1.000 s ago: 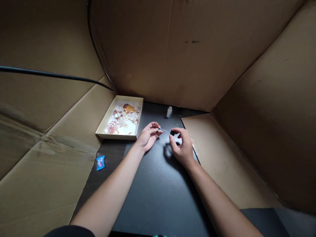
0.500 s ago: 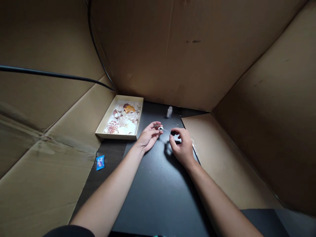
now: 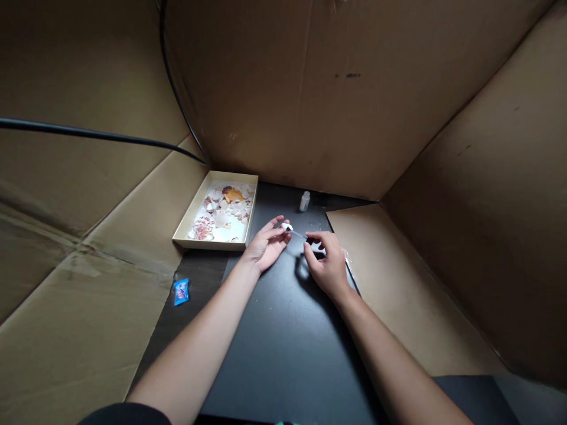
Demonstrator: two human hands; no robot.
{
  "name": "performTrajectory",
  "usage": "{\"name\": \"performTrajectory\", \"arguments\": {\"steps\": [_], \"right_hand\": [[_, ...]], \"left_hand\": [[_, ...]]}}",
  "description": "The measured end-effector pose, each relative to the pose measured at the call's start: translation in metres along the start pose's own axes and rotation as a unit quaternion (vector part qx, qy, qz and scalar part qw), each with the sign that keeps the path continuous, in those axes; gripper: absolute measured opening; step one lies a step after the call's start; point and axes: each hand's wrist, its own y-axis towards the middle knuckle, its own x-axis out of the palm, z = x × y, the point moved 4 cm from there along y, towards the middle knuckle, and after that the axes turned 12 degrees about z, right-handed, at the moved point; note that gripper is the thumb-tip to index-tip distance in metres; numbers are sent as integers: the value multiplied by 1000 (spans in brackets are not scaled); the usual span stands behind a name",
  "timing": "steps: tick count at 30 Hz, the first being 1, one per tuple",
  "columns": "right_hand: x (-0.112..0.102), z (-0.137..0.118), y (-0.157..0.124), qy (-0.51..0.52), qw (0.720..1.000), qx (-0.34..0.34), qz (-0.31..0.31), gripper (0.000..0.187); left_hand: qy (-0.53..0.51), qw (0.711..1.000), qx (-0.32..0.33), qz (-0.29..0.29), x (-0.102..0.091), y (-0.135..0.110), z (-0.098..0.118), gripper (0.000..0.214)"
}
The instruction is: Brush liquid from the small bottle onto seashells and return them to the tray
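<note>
Over the dark tabletop (image 3: 266, 348), my left hand (image 3: 267, 243) pinches a small white shell (image 3: 286, 226) between its fingertips, with the palm turned up. My right hand (image 3: 326, 260) grips the black cap of an applicator brush (image 3: 300, 235). Its thin, pale stem points left and reaches to the shell; whether the tip touches it is too small to tell. Behind both hands stands a small whitish bottle (image 3: 304, 202), upright and without a cap on its neck. To the left is a shallow cream box (image 3: 212, 244) holding several seashells (image 3: 204, 228).
A blue wrapped packet (image 3: 181, 291) lies left of my left forearm. Cardboard walls (image 3: 283, 106) enclose the back and sides, and a flat cardboard sheet (image 3: 398, 277) lies at the right. Black cables (image 3: 106, 136) hang along the left wall.
The shell has turned in my left fingers, showing more of its white surface and sitting slightly higher. My right hand with the brush has stayed almost in place.
</note>
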Motion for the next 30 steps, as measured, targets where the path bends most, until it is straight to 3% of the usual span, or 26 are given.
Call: {"name": "performTrajectory", "arguments": {"steps": [15, 30], "right_hand": [[1, 2, 0, 0, 1000, 1, -10, 17], [1, 4, 0, 4, 1000, 22, -1, 22]], "left_hand": [[-8, 999, 5, -38, 4, -1, -4, 17], [-1, 1000, -11, -19, 3, 1, -6, 7]]}}
